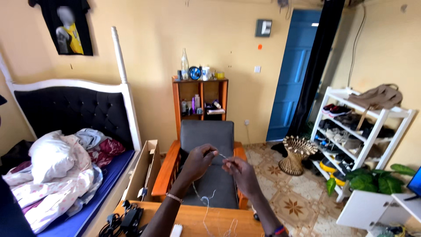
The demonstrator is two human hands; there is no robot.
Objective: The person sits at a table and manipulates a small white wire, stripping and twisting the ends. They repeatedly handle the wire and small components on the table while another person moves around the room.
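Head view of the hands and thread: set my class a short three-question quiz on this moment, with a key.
1. True or false: both hands pinch the thread.
2. What stands right behind the hands? A) armchair B) fridge C) bicycle
3. On which side of the armchair is the bed, left or right?

Key:
1. True: the left hand and right hand are each closed on the thin pale thread, whose loose ends hang down toward the wooden table.
2. A, an armchair with wooden arms and a grey cushion.
3. Left.

Yellow walls [175, 30] — blue door [294, 70]
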